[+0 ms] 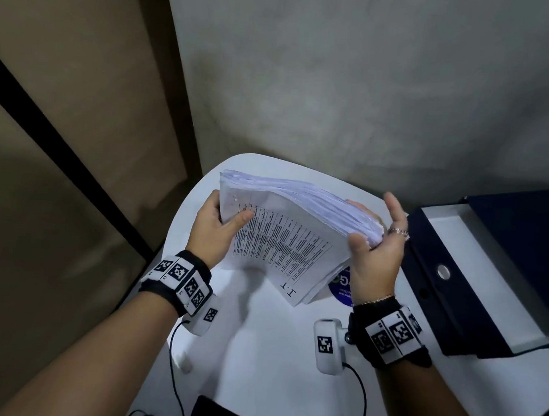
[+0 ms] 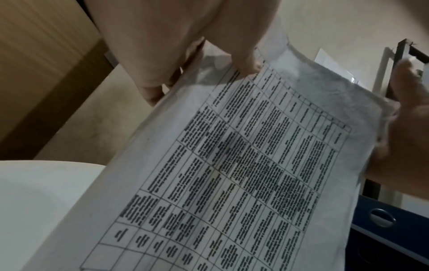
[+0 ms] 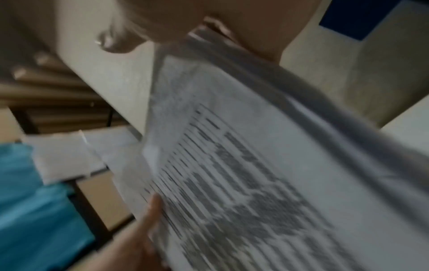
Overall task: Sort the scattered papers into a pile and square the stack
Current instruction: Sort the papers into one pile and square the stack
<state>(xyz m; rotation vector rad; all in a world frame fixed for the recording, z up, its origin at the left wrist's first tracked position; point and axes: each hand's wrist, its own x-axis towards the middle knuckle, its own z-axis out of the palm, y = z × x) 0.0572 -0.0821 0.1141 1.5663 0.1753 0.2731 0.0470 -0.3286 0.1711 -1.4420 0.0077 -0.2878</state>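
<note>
A thick stack of white papers point(image 1: 284, 233), its near sheet printed with a table, is held tilted above the white table point(image 1: 260, 348). My left hand point(image 1: 216, 224) grips the stack's left edge, thumb on the printed face. My right hand point(image 1: 375, 243) holds the right edge, thumb in front and some fingers behind; the index finger stands out straight. The printed sheet point(image 2: 232, 174) fills the left wrist view, with my left thumb point(image 2: 246, 60) on its top edge. In the blurred right wrist view the stack point(image 3: 255, 174) runs diagonally below my right palm.
An open dark blue box file point(image 1: 484, 273) with a white lining lies on the table to the right. A blue round sticker point(image 1: 342, 288) shows under the stack. A dark object point(image 1: 214, 412) sits at the near table edge. The wall is close behind.
</note>
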